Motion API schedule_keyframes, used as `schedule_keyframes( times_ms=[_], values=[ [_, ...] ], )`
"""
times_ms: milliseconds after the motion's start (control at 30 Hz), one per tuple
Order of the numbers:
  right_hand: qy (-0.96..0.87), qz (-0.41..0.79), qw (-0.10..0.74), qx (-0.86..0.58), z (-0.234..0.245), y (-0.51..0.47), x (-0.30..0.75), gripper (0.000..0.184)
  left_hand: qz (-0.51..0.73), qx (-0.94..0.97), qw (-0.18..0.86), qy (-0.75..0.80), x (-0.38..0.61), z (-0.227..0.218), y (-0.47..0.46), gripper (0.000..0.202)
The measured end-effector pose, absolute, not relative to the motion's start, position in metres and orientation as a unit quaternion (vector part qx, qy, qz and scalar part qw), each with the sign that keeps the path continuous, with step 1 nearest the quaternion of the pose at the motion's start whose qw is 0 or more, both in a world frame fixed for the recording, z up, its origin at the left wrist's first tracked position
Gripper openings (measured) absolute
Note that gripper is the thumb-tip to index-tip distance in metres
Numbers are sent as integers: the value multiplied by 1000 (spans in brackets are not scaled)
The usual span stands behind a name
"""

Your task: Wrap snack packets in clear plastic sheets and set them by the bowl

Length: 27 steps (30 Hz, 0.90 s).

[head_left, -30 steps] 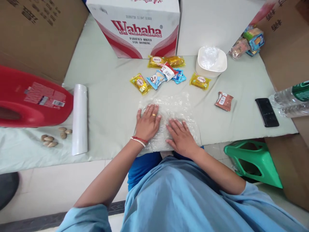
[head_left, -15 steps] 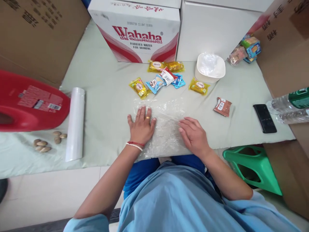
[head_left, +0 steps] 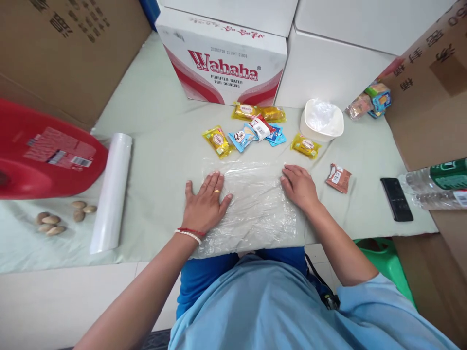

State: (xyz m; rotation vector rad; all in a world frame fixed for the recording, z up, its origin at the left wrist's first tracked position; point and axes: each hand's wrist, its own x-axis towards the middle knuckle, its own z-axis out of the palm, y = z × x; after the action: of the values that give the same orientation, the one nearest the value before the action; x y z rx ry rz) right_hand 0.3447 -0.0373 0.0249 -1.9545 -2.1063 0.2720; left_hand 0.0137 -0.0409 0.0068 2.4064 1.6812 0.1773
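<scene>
A thin, crinkled sheet of clear plastic (head_left: 257, 209) lies spread on the table in front of me; whether it is a bag or a single layer I cannot tell. My left hand (head_left: 205, 204) rests flat on its left side, fingers spread. Over the right edge lies my right hand (head_left: 299, 187), palm down, its fingers stretched out and close together, pointing inward. Neither hand grips anything. Just beyond the sheet are snacks in yellow wrappers (head_left: 219, 142), a blue packet (head_left: 242, 138) and a red-and-white packet (head_left: 261, 127).
A white plastic roll (head_left: 111, 194), a red jug (head_left: 47, 150) and several nuts (head_left: 51, 222) are on the left. Rightward are a white bowl (head_left: 321, 131), a brown packet (head_left: 338, 178), a phone (head_left: 397, 199) and bottles (head_left: 419, 177). Cartons (head_left: 226, 63) stand behind.
My right hand has moved outward to the sheet's right edge, and my left hand has slid slightly left. The plastic now lies wider and flatter. The camera view has shifted slightly.
</scene>
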Motion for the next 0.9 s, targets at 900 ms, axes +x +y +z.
schedule_keyframes(
  times_ms=[900],
  values=[
    [-646, 312, 339, -609, 73, 60, 332, 57, 96, 808, 118, 569, 16, 10, -43, 68]
  ],
)
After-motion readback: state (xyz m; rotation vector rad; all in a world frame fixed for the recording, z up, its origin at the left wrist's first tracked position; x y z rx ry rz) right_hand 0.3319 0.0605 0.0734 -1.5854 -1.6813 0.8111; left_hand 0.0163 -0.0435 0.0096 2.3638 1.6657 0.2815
